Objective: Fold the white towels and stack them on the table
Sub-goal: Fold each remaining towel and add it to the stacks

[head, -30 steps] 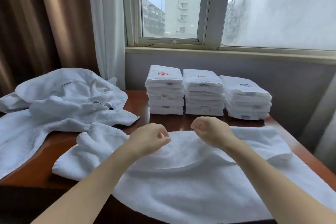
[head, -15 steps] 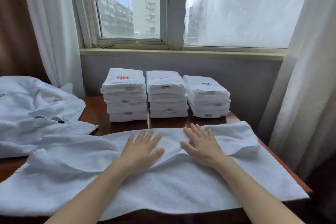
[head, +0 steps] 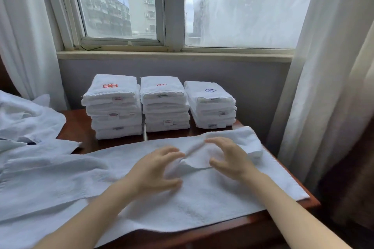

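A white towel (head: 202, 204) lies spread across the front of the wooden table (head: 303, 206), with a raised wrinkle (head: 195, 153) near its middle. My left hand (head: 153, 170) hovers over the towel just left of the wrinkle, fingers spread and loosely curved, slightly blurred. On the wrinkle's right side my right hand (head: 228, 157) arches over the towel, its fingertips and thumb touching the raised cloth. Neither hand clearly grips the cloth. Three stacks of folded white towels stand at the back: the left stack (head: 114, 107), the middle stack (head: 165, 105) and the right stack (head: 211, 105).
A heap of unfolded white towels (head: 26, 119) covers the left part of the table. White curtains (head: 327, 66) hang at the right and left. The window sill (head: 174, 55) and wall stand right behind the stacks. The table's right edge lies close to the towel's end.
Both hands lay flat on the towel half a second ago; now their fingers are curved and lifted around the wrinkle. The view has come closer.
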`<state>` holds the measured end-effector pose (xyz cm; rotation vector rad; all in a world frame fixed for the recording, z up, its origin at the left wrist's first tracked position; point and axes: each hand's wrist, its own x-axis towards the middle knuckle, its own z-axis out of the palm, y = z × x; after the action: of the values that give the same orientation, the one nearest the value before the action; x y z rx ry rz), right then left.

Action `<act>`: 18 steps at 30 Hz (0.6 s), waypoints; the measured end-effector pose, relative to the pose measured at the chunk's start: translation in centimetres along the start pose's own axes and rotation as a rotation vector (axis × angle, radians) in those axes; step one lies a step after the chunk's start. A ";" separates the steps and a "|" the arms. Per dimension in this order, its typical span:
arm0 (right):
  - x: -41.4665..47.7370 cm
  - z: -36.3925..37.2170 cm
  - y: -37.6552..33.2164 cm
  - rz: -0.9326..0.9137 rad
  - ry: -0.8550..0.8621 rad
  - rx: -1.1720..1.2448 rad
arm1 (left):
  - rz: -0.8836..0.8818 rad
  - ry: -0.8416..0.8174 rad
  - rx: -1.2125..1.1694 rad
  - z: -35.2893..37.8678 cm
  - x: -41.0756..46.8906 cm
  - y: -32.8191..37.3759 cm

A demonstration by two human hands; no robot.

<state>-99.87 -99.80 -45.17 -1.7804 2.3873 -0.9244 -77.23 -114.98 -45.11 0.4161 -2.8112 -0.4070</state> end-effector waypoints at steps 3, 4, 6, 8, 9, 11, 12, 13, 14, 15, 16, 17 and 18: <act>-0.8 -1.5 1.2 0.045 -0.019 -0.115 | 0.002 0.039 0.117 0.2 2.4 2.4; -1.0 -1.9 1.5 0.066 -0.021 -0.164 | -0.018 0.066 0.182 0.1 3.3 3.2; -1.3 -2.4 2.2 0.126 0.014 -0.263 | -0.072 0.124 0.327 -0.2 4.9 4.6; -1.3 -3.2 2.9 0.212 0.085 -0.373 | -0.151 0.172 0.364 -0.4 6.1 5.5; -1.2 -3.8 3.1 0.263 0.107 -0.413 | -0.196 0.187 0.330 -0.6 6.5 5.6; -1.1 -5.1 3.6 0.359 0.108 -0.445 | -0.285 0.208 0.228 -1.3 7.0 5.3; -1.0 -5.6 3.9 0.386 0.104 -0.437 | -0.321 0.221 0.189 -1.7 7.2 5.0; -0.9 -6.0 4.0 0.399 0.103 -0.410 | -0.351 0.230 0.158 -2.0 7.3 4.7; -0.9 -6.3 4.1 0.402 0.119 -0.352 | -0.374 0.239 0.124 -2.2 7.4 4.4; -0.8 -6.5 4.0 0.398 0.134 -0.253 | -0.391 0.249 0.088 -2.4 7.5 4.3; -0.8 -6.6 3.8 0.388 0.130 -0.146 | -0.399 0.261 0.057 -2.5 7.6 4.3; -0.9 -6.6 3.5 0.362 0.097 -0.091 | -0.402 0.274 0.036 -2.5 7.7 4.4; -0.9 -6.4 3.3 0.331 0.043 -0.111 | -0.399 0.291 0.023 -2.5 7.7 4.5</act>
<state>-104.66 -95.62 -41.73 -1.3413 2.6938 -0.8106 -84.70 -113.87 -39.71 0.9644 -2.4471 -0.3586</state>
